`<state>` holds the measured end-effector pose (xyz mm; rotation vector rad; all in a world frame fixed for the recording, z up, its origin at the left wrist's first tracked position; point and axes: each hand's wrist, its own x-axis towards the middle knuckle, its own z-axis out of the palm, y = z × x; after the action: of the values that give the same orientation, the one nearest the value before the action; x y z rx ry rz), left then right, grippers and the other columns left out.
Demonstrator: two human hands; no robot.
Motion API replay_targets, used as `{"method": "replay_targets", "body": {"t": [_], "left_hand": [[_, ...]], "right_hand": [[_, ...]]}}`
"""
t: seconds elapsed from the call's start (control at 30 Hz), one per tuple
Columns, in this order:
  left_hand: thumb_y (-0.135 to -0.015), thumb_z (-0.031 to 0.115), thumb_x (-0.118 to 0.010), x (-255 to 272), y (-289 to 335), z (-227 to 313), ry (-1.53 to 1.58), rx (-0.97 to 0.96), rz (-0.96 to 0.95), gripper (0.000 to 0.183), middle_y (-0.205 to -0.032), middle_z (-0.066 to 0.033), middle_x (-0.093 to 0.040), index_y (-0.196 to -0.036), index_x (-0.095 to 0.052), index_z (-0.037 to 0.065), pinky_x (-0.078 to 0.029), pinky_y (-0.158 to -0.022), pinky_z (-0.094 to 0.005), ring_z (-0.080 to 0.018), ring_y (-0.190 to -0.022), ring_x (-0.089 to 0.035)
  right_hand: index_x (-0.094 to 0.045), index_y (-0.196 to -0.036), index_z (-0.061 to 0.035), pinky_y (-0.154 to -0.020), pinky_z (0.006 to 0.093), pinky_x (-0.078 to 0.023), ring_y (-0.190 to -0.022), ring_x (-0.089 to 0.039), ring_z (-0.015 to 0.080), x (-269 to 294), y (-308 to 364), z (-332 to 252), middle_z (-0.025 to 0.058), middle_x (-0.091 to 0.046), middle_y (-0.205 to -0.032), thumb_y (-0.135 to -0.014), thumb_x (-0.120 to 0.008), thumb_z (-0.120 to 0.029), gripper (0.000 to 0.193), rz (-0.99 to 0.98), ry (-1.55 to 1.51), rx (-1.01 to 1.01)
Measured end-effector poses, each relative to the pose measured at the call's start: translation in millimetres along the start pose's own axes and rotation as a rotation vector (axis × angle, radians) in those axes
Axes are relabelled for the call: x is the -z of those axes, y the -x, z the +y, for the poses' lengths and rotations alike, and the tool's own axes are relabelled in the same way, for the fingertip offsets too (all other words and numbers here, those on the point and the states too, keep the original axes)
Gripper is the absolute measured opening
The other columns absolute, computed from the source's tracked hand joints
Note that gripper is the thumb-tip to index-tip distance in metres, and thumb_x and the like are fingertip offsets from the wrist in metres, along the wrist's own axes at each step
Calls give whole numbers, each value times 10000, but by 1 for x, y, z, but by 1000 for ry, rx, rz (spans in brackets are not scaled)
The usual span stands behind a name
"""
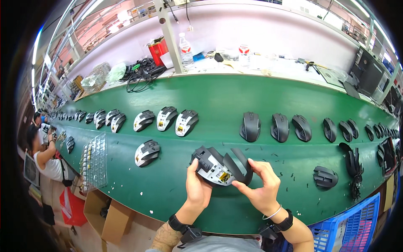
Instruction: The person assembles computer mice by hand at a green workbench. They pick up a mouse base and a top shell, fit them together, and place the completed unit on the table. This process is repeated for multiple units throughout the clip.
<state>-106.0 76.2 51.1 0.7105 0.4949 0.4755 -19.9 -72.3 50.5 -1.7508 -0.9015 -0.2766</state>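
In front of me my left hand (198, 190) is closed on a computer mouse (213, 167), tilted, its white inside and a yellow part laid bare. My right hand (264, 188) pinches a black mouse top cover (239, 164) between thumb and fingers. The cover stands angled up against the right end of the mouse; whether they are joined I cannot tell. To the left lies another mouse with its white inside showing (147, 153). Right of my hands rests a black mouse cover (325, 177), with a bunch of black curved pieces (354, 168) beyond it.
Open-topped mice (166, 118) line the green bench (201, 92) leftward; black-covered mice (250, 126) run rightward. A clear plastic tray (95, 161) lies at left. Small black scraps dot the bench. A blue crate (348, 224) and cardboard box (111, 218) stand below its edge. People (46, 155) sit far left.
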Motion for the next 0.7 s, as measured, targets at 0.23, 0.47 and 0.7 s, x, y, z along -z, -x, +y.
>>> {"method": "replay_targets", "body": {"t": [0.23,0.47,0.7], "left_hand": [[-988,370,-305,10,10,-24,-112,-143,-121,432,-1212,-91,-508,-1269,-367,48,-433,-965,-384,-217,-1129,-526],[-867,20,-592,3,22,-34,-339,-194,-184,497,-1174,-108,-452,-1246,-271,44,-450,-932,-318,-162,-1101,-491],[-747,-88,-679,11,15,-20,-225,-221,-54,481,-1062,-97,-553,-1135,-422,35,-502,-864,-329,-171,-973,-585]], "right_hand": [[-649,-1068,-17,-782,338,-512,-893,-622,259,-7,1,-16,122,-638,-1005,-592,-866,-230,564,-85,-28,38],[-661,-1088,-64,-801,351,-511,-935,-601,271,-9,4,-10,100,-626,-1049,-565,-861,-214,580,-155,-2,-24],[-507,-1306,-72,-884,323,-462,-1114,-481,216,-13,5,-12,122,-494,-1263,-752,-753,-210,622,-326,-164,-131]]}}
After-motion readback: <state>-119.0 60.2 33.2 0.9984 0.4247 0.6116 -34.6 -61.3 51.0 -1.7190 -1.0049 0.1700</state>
